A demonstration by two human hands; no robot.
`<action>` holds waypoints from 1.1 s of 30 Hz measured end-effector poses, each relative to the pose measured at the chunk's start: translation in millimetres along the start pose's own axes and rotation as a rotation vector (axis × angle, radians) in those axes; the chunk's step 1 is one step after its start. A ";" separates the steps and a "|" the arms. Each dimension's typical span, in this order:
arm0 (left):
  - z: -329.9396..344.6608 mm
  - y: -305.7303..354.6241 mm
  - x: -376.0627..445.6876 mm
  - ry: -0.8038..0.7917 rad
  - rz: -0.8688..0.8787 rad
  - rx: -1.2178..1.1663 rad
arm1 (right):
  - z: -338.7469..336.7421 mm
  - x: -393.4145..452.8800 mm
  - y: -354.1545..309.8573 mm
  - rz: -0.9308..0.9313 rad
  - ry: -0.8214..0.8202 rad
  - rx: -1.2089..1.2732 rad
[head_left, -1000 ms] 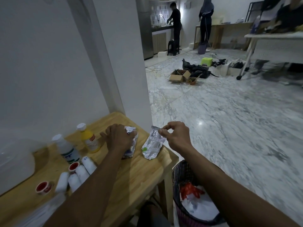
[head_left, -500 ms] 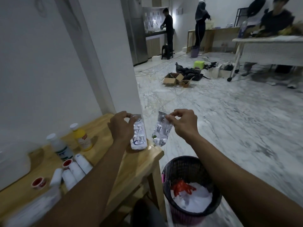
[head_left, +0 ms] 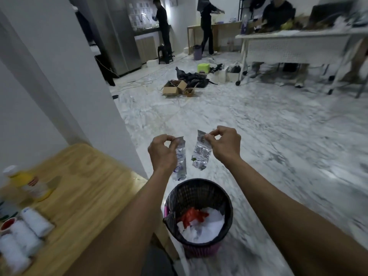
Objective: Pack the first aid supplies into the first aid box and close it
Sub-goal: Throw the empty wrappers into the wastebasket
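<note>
- Presently pinching one silvery blister pack (head_left: 180, 159) by its top corner between thumb and fingers of the left hand (head_left: 162, 151), the strip hanging straight down.
- Likewise gripping a second blister pack (head_left: 201, 154) at its upper edge with the right hand (head_left: 224, 145), fingers closed on the foil, the strip dangling with a slight tilt.
- Holding both hands side by side but apart, a narrow gap showing between the two strips, neither strip touching the other.
- Hanging both packs out past the corner of the wooden table (head_left: 85, 188), above the marble floor and just over the far rim of the black mesh waste bin (head_left: 199, 216).
- Showing crinkled, reflective foil; pill pockets in rows on the right-hand strip with a small green mark near its lower left edge; a faint bluish print on the left-hand strip, too blurred for reading.
- Lying inside the bin: white crumpled paper and a red scrap.
- Standing well apart from the hands at the table's left: a yellow bottle (head_left: 29, 183) with a white cap, and white bandage rolls (head_left: 25, 234) laid together nearer the edge, a red-cored tape roll (head_left: 8, 226) beside them, all smeared by blur.
</note>
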State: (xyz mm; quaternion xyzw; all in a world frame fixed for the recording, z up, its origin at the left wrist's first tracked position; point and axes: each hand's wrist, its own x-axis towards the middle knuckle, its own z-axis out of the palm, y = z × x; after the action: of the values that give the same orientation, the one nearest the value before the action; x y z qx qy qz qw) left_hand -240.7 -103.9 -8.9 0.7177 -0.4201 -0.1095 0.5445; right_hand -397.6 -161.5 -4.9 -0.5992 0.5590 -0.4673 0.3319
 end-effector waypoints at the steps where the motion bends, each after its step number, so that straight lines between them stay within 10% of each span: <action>1: 8.6 -8.2 -5.5 -0.030 -0.026 0.002 | 1.6 -0.6 12.9 0.027 -0.002 -0.016; 33: 92.4 -160.4 -30.1 -0.402 -0.352 0.260 | 82.7 -15.3 181.4 0.418 -0.246 -0.225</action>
State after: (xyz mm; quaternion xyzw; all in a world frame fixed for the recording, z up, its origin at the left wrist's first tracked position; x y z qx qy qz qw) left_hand -238.6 -137.2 -193.5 0.8070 -0.3993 -0.2876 0.3265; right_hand -384.9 -184.9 -203.1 -0.5560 0.6745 -0.2473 0.4180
